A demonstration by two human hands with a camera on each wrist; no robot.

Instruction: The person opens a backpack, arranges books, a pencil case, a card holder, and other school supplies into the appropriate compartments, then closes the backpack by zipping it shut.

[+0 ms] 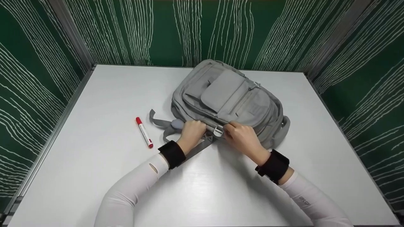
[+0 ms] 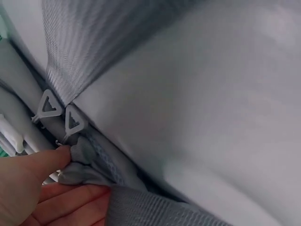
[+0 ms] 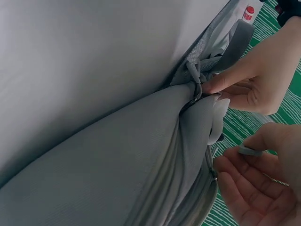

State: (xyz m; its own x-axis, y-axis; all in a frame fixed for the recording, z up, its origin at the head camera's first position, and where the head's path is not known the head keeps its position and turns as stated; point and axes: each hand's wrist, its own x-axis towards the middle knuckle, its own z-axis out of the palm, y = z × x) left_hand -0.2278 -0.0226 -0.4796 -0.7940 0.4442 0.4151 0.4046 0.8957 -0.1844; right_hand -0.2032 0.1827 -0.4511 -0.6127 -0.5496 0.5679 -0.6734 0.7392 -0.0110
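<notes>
A grey backpack (image 1: 225,90) lies on its back, front pockets facing up. My left hand (image 1: 192,133) pinches the fabric at its lower edge, beside the straps; in the left wrist view thumb and fingers grip bunched cloth below two triangular strap rings (image 2: 74,120). Close to the right of it, my right hand (image 1: 242,137) is at the same edge. Between its thumb and forefinger is a small grey tab (image 3: 249,150), which looks like a zipper pull. A white piece (image 1: 218,131), perhaps a tag or buckle, sits between the hands.
Left of the backpack, a marker (image 1: 144,132) with red ends lies on the white table (image 1: 113,91). A loose grey strap (image 1: 159,122) trails off the bag's left side. Green walls (image 1: 164,41) with white streaks stand at the back and both sides.
</notes>
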